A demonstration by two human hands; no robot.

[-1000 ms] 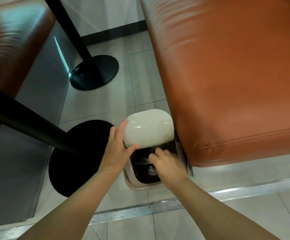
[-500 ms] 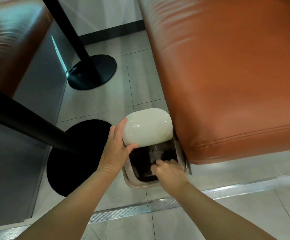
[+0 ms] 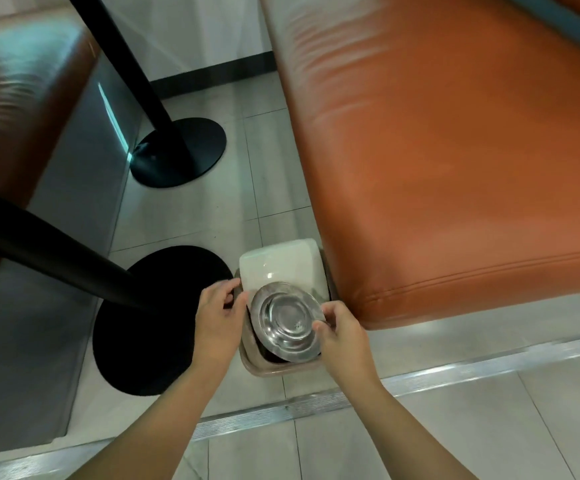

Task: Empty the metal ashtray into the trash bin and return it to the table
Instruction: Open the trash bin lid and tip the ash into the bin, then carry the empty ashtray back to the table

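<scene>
A round metal ashtray hangs just above the open mouth of the trash bin, its shiny bowl facing up at me. My right hand grips its right rim. The bin stands on the floor against the front corner of the orange seat. Its white lid is tipped back behind the opening. My left hand rests at the lid's left edge, thumb and fingers touching it. Whether anything lies in the ashtray I cannot make out; the bin's dark inside is mostly hidden under it.
An orange upholstered bench fills the right side, close against the bin. A second brown bench sits at left. Two black table posts with round bases stand on the tiled floor. A metal floor strip runs under my forearms.
My right hand has come up out of the bin's opening, and the ashtray now shows, bowl up. The lid has dropped lower and my left hand has slid toward its lower left edge.
</scene>
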